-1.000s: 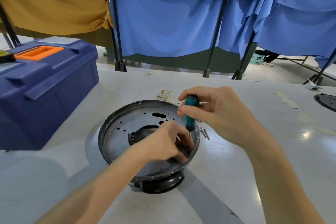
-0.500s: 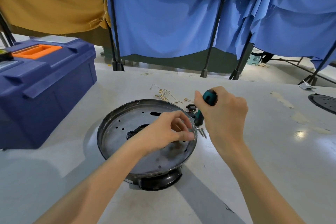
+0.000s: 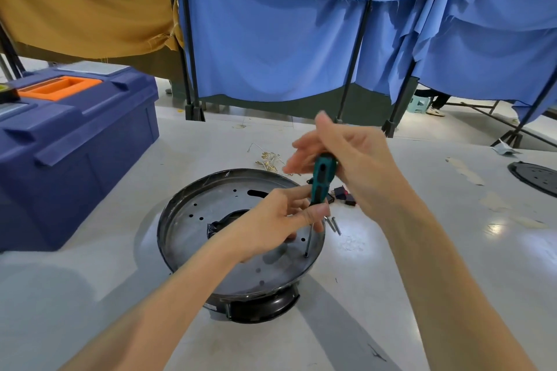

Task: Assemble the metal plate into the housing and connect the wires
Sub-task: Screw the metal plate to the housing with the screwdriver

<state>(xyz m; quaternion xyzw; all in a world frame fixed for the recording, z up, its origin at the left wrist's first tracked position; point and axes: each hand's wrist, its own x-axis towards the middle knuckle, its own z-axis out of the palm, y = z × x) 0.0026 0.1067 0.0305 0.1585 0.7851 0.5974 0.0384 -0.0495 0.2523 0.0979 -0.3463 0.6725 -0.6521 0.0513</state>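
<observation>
Left hand (image 3: pixel 280 220) pinches driver (image 3: pixel 322 181) at the neck, tip in a plate (image 3: pixel 193 229) hole just below our thumb. Right hand (image 3: pixel 355 166): fingers look straight by the handle top, blurred, can't tell the grip. Plate sits in housing (image 3: pixel 265 307) under our fingers. Probably thin, stiff, light and slick, so we'd hold the rim.

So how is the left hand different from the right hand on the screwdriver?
The left hand pinches the screwdriver low, by its thin shaft; the right hand holds the green handle higher up. The left hand's fingers are curled; the right hand's fingers stretch out more. Both hold the same screwdriver, its tip down on the metal plate.
</observation>
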